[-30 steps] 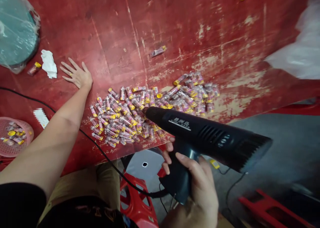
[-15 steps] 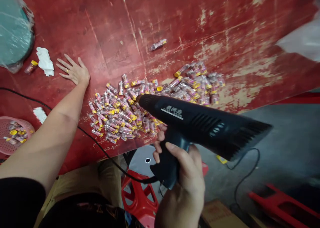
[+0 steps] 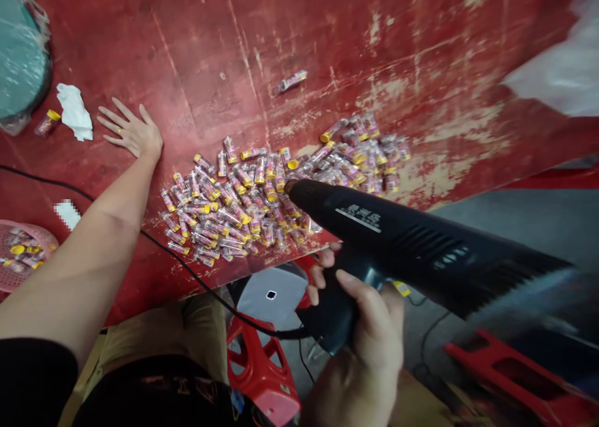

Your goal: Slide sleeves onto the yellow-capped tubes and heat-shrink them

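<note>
My right hand (image 3: 369, 314) is wrapped round the handle of a black heat gun (image 3: 397, 233). Its nozzle points left over a spread of small clear tubes with yellow caps (image 3: 229, 211), which lie on a worn red table (image 3: 196, 34). Whether the nozzle touches any tube I cannot tell. My left hand (image 3: 133, 130) rests flat on the table with fingers spread, holding nothing, left of the tubes. A crumpled white tissue (image 3: 75, 112) lies just beyond its fingertips. One single tube (image 3: 290, 82) lies apart, above the pile.
A black cord (image 3: 187, 268) runs from the heat gun under my left forearm. At left are a pink basket (image 3: 40, 230) of tubes and a plastic-wrapped green round object (image 3: 21, 58). Red stools (image 3: 262, 358) stand below the table edge. White plastic (image 3: 556, 71) lies at right.
The heat gun in my right hand has moved to the right along the tubes. My left hand stays flat on the table; the whole view has shifted slightly.
</note>
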The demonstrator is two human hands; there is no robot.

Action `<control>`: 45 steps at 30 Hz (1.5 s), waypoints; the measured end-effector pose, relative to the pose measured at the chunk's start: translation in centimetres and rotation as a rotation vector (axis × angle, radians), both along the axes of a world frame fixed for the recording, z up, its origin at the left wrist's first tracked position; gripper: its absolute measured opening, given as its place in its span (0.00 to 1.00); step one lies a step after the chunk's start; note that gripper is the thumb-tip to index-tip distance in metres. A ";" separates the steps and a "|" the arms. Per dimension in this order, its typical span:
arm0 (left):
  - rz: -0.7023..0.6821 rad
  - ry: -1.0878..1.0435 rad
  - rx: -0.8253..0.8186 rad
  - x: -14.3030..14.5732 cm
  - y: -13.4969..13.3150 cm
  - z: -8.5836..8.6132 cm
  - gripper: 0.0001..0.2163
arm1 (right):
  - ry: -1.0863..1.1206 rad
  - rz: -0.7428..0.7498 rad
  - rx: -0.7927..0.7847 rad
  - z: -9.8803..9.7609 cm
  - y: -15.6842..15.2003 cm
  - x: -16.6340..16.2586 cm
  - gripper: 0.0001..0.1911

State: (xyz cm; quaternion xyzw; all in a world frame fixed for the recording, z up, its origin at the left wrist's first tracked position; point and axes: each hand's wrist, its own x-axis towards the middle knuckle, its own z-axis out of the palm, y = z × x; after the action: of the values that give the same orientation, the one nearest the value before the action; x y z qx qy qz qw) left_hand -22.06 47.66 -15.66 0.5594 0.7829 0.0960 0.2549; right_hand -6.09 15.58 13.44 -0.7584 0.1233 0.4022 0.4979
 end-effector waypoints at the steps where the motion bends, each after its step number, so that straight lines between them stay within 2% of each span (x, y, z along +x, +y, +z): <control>1: -0.005 0.006 -0.018 0.1 -0.1 0.4 0.33 | 0.009 0.014 0.002 -0.1 -0.1 0.1 0.21; 5: -0.025 0.134 -0.050 0.4 -0.3 1.3 0.33 | 0.033 -0.006 -0.012 0.7 -2.1 -0.5 0.21; 8: -0.020 0.203 -0.023 0.4 -0.1 0.8 0.34 | 0.068 -0.037 0.007 1.4 -4.4 -1.3 0.20; 11: 0.016 0.096 0.012 0.4 0.3 -0.3 0.34 | 0.119 -0.061 0.040 1.5 -6.0 -2.3 0.22; 14: 0.035 -0.065 0.016 0.3 0.7 -1.1 0.34 | 0.085 -0.136 0.000 1.6 -7.4 -3.6 0.21; 18: 0.022 -0.063 -0.011 0.7 1.0 -1.5 0.33 | 0.116 -0.267 0.031 1.9 -10.2 -5.9 0.19; 23: 0.039 0.077 0.028 1.3 1.0 -2.0 0.31 | 0.207 -0.283 0.113 1.1 -13.5 -8.4 0.19; 27: 0.033 0.171 -0.001 1.6 1.1 -2.2 0.32 | 0.248 -0.264 0.236 -0.1 -14.3 -10.2 0.21; 31: 0.003 0.196 -0.105 1.2 1.9 -1.2 0.33 | 0.266 -0.297 0.311 -1.0 -14.6 -11.8 0.22; 34: -0.060 0.161 -0.205 0.0 2.0 0.8 0.32 | 0.221 -0.356 0.297 -1.5 -16.0 -12.8 0.22; 36: -0.142 0.112 -0.222 -1.4 1.1 2.6 0.29 | 0.211 -0.396 0.307 -1.8 -17.2 -13.4 0.21; 38: -0.264 0.064 -0.207 -3.4 -1.2 4.4 0.27 | 0.229 -0.393 0.335 -2.2 -17.8 -13.8 0.21; 42: -0.531 -0.035 -0.129 -8.3 -8.6 7.5 0.28 | 0.285 -0.293 0.467 -3.0 -16.2 -13.9 0.22; 45: -0.733 -0.143 -0.030 -11.3 -14.4 9.4 0.35 | 0.265 -0.266 0.525 -3.4 -14.1 -13.5 0.22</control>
State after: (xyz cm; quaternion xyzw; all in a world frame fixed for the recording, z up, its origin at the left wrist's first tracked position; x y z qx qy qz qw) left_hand -33.39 33.29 -6.21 0.7907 0.5121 0.0259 0.3345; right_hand -19.59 1.47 10.01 -0.5223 0.1773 0.4468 0.7044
